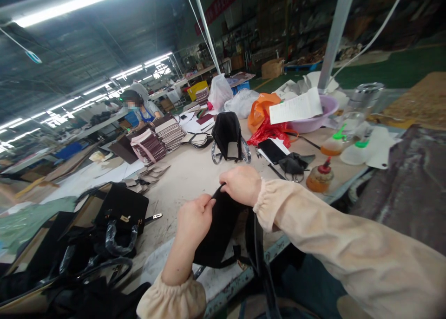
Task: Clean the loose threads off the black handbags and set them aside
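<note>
A black handbag (219, 235) lies at the table's front edge, its straps hanging down over the edge. My left hand (195, 219) pinches the bag's upper edge from the left. Close beside it, my right hand (242, 184) grips the same edge, thumb and fingers closed on it. Both forearms wear beige sleeves. Straight ahead stands another black handbag (227, 135), open toward me, with wrapped handles at its sides. On the left, several black handbags (121, 207) with plastic-wrapped handles are piled together.
Stacks of brown pieces (148, 145) stand at the back left, near a person (141, 107). On the right are a phone (272, 151), bottles of amber liquid (319, 176), a red bag (266, 131) and a purple basin (327, 110). A metal post (336, 35) rises behind.
</note>
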`<control>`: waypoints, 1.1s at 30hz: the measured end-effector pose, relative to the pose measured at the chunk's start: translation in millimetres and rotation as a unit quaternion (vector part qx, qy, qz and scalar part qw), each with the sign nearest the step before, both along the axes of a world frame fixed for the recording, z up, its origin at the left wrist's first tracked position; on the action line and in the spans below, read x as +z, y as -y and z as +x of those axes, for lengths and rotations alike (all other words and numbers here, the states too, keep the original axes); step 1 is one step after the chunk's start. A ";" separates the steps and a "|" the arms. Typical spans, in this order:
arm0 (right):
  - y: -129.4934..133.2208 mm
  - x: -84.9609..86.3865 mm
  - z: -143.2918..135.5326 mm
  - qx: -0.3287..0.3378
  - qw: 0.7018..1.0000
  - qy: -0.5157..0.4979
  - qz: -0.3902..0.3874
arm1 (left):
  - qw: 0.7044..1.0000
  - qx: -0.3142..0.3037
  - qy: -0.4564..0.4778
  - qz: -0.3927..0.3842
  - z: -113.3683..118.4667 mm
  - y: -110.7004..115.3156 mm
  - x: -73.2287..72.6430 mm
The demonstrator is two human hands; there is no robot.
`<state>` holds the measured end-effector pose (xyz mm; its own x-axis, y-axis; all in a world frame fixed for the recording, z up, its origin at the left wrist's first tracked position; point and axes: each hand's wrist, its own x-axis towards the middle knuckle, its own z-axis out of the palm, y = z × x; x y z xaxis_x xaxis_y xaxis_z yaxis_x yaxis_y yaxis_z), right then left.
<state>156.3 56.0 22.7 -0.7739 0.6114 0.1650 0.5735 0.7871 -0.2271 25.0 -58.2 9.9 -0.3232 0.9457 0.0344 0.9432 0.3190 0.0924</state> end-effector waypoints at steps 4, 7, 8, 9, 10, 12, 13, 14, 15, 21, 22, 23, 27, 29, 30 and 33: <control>0.4 2.3 -0.2 0.005 1.000 0.013 -0.012 | 1.000 -0.012 0.013 -0.002 -1.1 -0.4 -0.4; 0.7 3.4 -1.2 0.004 1.000 0.018 -0.014 | 1.000 -0.017 -0.002 -0.004 0.1 -0.3 -1.4; 0.6 3.5 -1.6 0.004 1.000 0.018 -0.014 | 1.000 -0.019 -0.013 -0.004 0.9 0.0 -1.5; 0.6 3.4 -2.1 0.004 1.000 0.017 -0.014 | 0.999 -0.023 -0.024 -0.004 1.9 0.5 -1.5; 0.4 3.3 -2.5 0.003 1.000 0.016 -0.014 | 0.999 -0.026 -0.033 -0.002 3.1 1.2 -1.2; -0.1 2.9 -3.1 0.003 1.000 0.015 -0.016 | 0.999 -0.037 -0.035 0.004 5.6 2.3 0.0; -0.3 2.7 -3.2 0.003 1.000 0.015 -0.017 | 0.999 -0.042 -0.029 0.006 6.9 2.4 0.9; -0.6 2.5 -3.3 0.004 1.000 0.015 -0.019 | 0.999 -0.045 -0.024 0.008 8.2 1.9 1.7; -0.8 2.3 -3.2 0.004 1.000 0.014 -0.020 | 0.999 -0.042 -0.023 0.008 9.4 0.8 2.5; 0.0 1.0 -3.3 0.009 1.000 0.000 -0.020 | 0.997 0.010 -0.072 -0.016 13.4 -15.9 3.4; 0.4 1.1 -2.6 0.010 1.000 -0.002 -0.022 | 0.997 0.007 -0.076 -0.020 13.6 -18.3 3.2; 1.0 1.4 -1.0 0.010 1.000 -0.003 -0.023 | 0.996 0.005 -0.080 -0.024 13.5 -20.1 3.0; 7.8 4.8 18.7 0.009 0.997 -0.072 -0.035 | 0.995 0.008 -0.092 -0.032 11.4 -22.4 2.2; 17.8 6.0 37.2 -0.021 0.987 -0.155 -0.037 | 0.995 0.007 -0.092 -0.034 9.1 -22.9 2.3; 25.6 5.7 47.6 -0.044 0.980 -0.192 -0.041 | 0.995 0.005 -0.089 -0.036 7.9 -23.5 2.6; 60.3 -1.4 77.1 -0.083 0.962 -0.250 -0.071 | 0.996 0.001 -0.081 -0.047 4.2 -26.7 4.4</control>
